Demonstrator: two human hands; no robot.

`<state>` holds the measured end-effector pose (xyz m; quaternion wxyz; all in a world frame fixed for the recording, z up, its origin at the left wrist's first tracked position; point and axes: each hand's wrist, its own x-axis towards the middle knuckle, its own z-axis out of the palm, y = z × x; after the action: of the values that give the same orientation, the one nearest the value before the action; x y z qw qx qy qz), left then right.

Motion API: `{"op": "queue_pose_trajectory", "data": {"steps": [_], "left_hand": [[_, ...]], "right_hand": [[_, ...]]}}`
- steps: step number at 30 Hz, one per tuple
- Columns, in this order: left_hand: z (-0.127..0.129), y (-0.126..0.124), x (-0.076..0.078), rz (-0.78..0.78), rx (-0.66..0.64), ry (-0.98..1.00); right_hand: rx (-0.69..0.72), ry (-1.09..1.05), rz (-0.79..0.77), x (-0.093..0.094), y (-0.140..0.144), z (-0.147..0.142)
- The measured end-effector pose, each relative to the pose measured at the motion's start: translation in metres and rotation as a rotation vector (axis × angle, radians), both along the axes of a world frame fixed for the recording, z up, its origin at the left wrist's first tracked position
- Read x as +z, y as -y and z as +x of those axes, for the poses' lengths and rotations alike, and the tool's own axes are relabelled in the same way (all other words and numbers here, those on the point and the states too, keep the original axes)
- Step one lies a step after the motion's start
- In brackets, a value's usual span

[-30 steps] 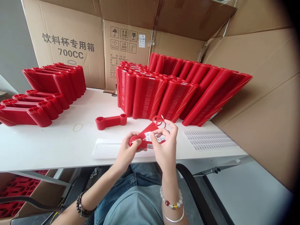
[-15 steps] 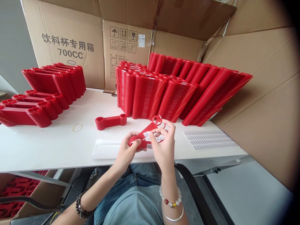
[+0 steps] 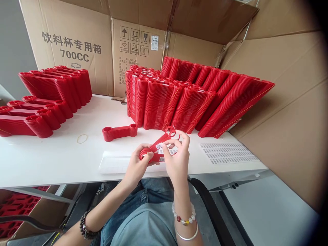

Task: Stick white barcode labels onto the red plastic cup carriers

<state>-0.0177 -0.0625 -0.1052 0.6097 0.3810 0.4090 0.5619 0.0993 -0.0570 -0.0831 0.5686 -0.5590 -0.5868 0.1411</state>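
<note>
Cardboard boxes back the white table [image 3: 51, 160]; above its near edge my left hand [image 3: 137, 164] clamps flat red plastic two-ring holders [image 3: 160, 143], my right hand [image 3: 176, 159] pinching their white sticker.

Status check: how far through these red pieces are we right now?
Done, it seems: a short stack on the white table. In hand: the left hand grips a fanned bunch of red pieces carrying white barcode stickers, the right hand fingering them. Possibly left: the banded rows behind and at far left, plus the sticker sheet.
</note>
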Motion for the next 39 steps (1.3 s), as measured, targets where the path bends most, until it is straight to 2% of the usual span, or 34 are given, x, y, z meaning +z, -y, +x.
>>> {"op": "queue_pose_trajectory", "data": {"steps": [6,10,13,18,22,28,33,39], "left_hand": [[-0.002,-0.001,-0.003,0.019,0.003,0.008],[-0.004,-0.001,-0.004,0.041,-0.005,0.001],[-0.004,0.000,-0.003,0.066,-0.004,-0.003],[-0.006,0.000,0.000,0.078,-0.003,-0.016],[-0.006,-0.001,-0.001,0.096,0.009,-0.038],[-0.006,-0.001,-0.006,0.208,0.011,-0.091],[-0.008,-0.004,-0.003,0.163,0.035,-0.044],[-0.011,-0.008,-0.005,0.100,0.023,0.043]], "right_hand": [[-0.078,0.183,0.083,-0.006,-0.003,-0.006],[-0.251,0.272,0.213,-0.003,-0.006,-0.001],[-0.361,0.208,0.262,0.000,-0.010,0.010],[-0.204,-0.046,0.193,-0.002,-0.014,0.016],[-0.179,-0.174,0.054,-0.002,-0.017,0.014],[0.021,-0.423,-0.198,-0.003,-0.025,0.023],[0.136,-0.574,-0.156,-0.003,-0.027,0.027],[0.195,-0.548,-0.080,-0.001,-0.022,0.031]]}}
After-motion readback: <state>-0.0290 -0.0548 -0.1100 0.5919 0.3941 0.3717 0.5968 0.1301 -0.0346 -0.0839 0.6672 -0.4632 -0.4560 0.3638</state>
